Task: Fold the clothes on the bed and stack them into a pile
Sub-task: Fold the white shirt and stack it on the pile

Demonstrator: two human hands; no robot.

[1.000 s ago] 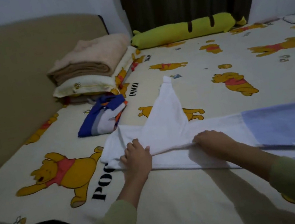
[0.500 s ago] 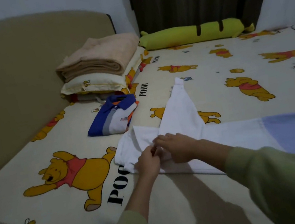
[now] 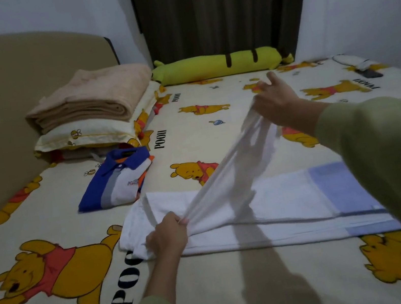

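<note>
Mid-fold on the white shirt (image 3: 270, 204), lying flat on the bed (image 3: 245, 291) near the front edge. Left hand (image 3: 167, 238) clamped on the sleeve base, right hand (image 3: 275, 103) pinching the raised sleeve end, hands well apart. Next, probably: lay the sleeve across the body, then halve it. Count: one folded striped shirt (image 3: 116, 181) just behind, one white shirt in progress

The white garment's (image 3: 270, 204) blue end is hidden by the sleeve (image 3: 393, 158) at 3 o'clock.
</note>
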